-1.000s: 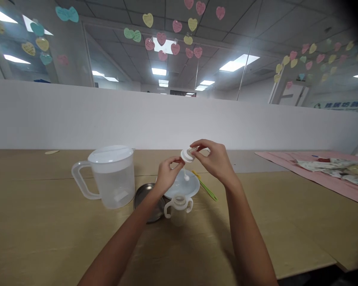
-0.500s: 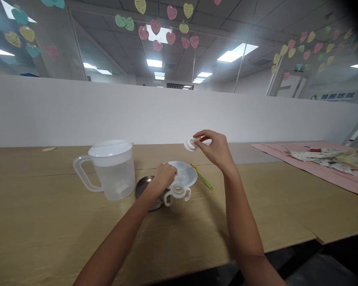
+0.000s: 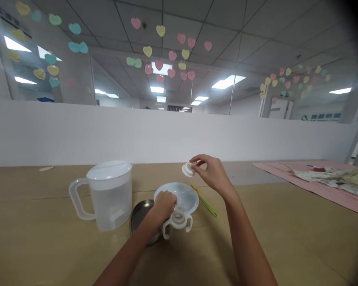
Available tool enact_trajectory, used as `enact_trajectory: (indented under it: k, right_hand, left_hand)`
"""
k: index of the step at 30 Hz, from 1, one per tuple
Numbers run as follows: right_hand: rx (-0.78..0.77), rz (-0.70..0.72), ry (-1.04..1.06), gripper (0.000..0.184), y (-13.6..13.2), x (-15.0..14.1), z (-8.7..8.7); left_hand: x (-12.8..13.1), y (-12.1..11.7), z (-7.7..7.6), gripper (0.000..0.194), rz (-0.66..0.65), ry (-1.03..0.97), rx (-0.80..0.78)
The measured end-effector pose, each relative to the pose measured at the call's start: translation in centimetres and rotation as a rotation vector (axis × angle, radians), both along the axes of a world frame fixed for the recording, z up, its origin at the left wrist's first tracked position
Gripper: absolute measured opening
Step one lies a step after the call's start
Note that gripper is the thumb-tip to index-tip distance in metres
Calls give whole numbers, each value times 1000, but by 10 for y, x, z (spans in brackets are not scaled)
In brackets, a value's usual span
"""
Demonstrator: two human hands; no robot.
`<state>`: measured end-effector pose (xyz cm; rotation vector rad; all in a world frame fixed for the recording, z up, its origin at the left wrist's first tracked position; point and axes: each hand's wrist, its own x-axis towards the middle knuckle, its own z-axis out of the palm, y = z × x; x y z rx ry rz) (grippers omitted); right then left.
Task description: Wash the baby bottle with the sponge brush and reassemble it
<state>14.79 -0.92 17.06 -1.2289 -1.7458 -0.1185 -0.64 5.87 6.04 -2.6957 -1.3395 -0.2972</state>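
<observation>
My right hand (image 3: 211,171) is raised above the table and pinches a small white cap with a clear teat (image 3: 189,169). My left hand (image 3: 163,205) is closed and rests low at the rim of a white bowl (image 3: 188,192), right beside the open neck of a clear two-handled baby cup (image 3: 178,223). What its fingers grip is hidden. The cup stands upright in front of the bowl.
A clear lidded water jug (image 3: 109,195) stands to the left. A steel plate (image 3: 140,214) lies under my left wrist. A green-and-yellow spoon (image 3: 205,203) lies right of the bowl. A pink cloth (image 3: 316,180) with packets covers the far right.
My left hand let go of the cap and dropped to the bowl and cup. My right hand kept the cap raised. The camera tilted up.
</observation>
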Motion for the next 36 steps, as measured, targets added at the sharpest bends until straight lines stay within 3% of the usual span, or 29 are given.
enact_trajectory:
  k: [8,18,24,32,36]
  right_hand:
    - [-18,-18,-5,16,3,5,-1]
    - [10,-49,-24,15,0,10,1]
    - [-13,-47,-53,14,-1,7,0]
    - [-155,22,-139,17,13,5,-9]
    - [-197,31,-165,14,22,1,-15]
  left_hand:
    - [2,13,-16,24,26,10,13]
    - [0,16,-20,20,41,24,13]
    - [-5,5,-14,14,33,-178,-74]
    - [-10,13,-13,21,-42,-177,-236]
    - [-11,18,-5,28,-47,-353,-157]
